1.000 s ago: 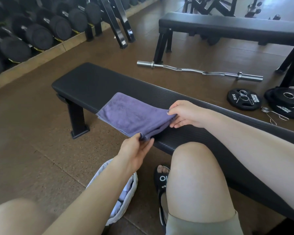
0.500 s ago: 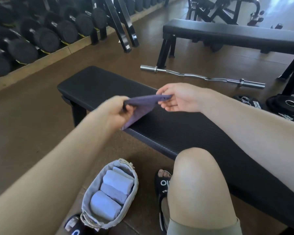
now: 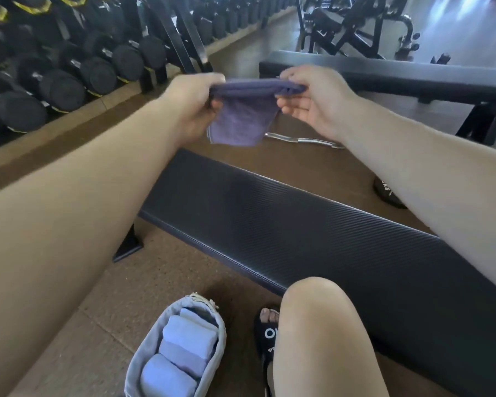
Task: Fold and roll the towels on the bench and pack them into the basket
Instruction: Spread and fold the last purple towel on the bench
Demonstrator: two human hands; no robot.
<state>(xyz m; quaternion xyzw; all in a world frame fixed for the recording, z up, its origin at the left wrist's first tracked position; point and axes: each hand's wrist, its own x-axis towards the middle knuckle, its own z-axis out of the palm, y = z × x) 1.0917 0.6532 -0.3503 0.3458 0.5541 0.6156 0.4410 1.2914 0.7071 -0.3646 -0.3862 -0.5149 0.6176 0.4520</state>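
A folded purple towel (image 3: 241, 121) hangs in the air above the far end of the black bench (image 3: 298, 224). My left hand (image 3: 195, 101) grips its top edge on the left, and my right hand (image 3: 309, 96) pinches the same edge on the right. The towel's lower part droops between both hands. On the floor by my foot stands a grey fabric basket (image 3: 215, 348), and inside it lie several rolled pale blue towels (image 3: 184, 348) side by side.
A dumbbell rack (image 3: 69, 61) lines the left wall. A second black bench (image 3: 413, 78) stands behind, with a curl bar (image 3: 301, 138) on the floor between them. A weight plate (image 3: 387, 193) lies at right. My knee (image 3: 318, 319) and sandalled foot (image 3: 267, 333) are beside the basket.
The towel has been lifted off the bench and raised higher and farther away, held by both hands along its top edge. The view has tilted up with it.
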